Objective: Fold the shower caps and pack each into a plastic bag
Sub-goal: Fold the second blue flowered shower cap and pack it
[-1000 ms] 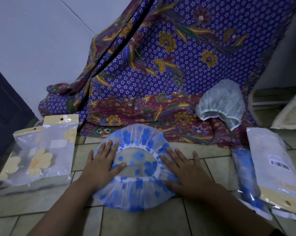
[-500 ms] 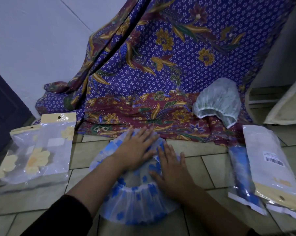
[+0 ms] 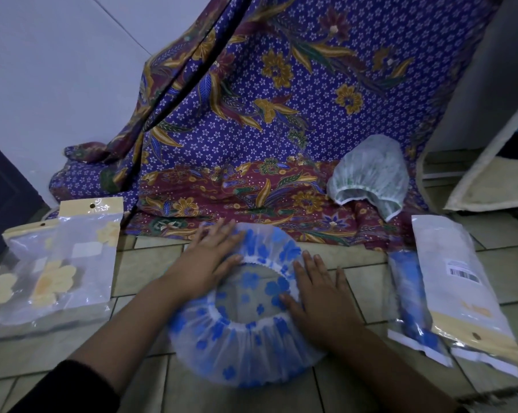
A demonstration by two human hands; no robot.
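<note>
A clear shower cap with blue flowers [image 3: 245, 338] lies flat on the tiled floor, its elastic opening facing up. My left hand [image 3: 210, 257] presses flat on its far left edge, fingers straight. My right hand [image 3: 320, 293] lies flat on its right side, fingers spread. A white shower cap [image 3: 370, 174] sits on the patterned cloth at the back right. Plastic bags holding yellow-flower caps [image 3: 64, 263] lie at the left. At the right lie a packed blue cap bag [image 3: 412, 302] and a white bag with a barcode [image 3: 460, 278].
A purple and red batik cloth [image 3: 266, 114] hangs down the wall and spreads onto the floor behind the cap. A dark door [image 3: 1, 204] stands at the far left, and a pale board [image 3: 490, 162] leans at the right.
My left hand slid from the cap's left side up across its top, then back to the far left edge. My right hand stayed on the right side. The cap flattened and its opening widened.
</note>
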